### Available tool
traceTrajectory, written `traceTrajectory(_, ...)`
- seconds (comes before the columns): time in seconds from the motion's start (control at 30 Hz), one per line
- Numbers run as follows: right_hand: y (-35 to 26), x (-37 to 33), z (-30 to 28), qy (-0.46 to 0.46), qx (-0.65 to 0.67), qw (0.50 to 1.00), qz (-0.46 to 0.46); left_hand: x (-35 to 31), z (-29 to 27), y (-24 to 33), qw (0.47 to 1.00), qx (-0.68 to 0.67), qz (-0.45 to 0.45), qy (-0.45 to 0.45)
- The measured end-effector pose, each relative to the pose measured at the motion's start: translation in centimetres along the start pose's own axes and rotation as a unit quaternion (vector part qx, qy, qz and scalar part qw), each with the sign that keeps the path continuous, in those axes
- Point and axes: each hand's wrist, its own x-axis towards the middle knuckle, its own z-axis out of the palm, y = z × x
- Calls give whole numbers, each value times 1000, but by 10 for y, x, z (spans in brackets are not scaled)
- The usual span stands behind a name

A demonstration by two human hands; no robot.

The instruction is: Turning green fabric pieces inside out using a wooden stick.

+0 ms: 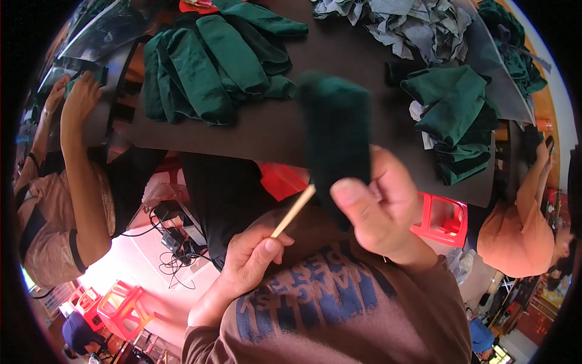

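The fingers of the right hand (388, 209) are clamped, thumb against forefinger, on the lower end of a green fabric piece (336, 130), held up in front of the worktop's near edge and blurred. The fingers of the left hand (251, 258) pinch a thin pale stick (294, 211), its upper tip at the piece's lower left side; whether it goes inside cannot be told. This piece, then, seems partway through its handling. Farther out on the worktop (260, 133), smooth, long green pieces (200, 67) lie heaped to the left, perhaps the finished ones; looser green cloth (451, 100) lies bunched at the right, perhaps work left to do. Grey scraps (418, 27) are piled beyond it.
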Motion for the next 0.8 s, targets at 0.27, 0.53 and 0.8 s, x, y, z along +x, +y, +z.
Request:
traceTrajectory(0.27,11,7,0,-127,-90,981,-112,3,5,4,998,-62,-11,13)
traceTrajectory(0.53,11,8,-4,-73,3,997,-33,-1,1,-2,999,-3,-17,-31)
traceTrajectory(0.8,23,6,-6,-88,-129,973,-171,1,0,0,998,11,10,-58)
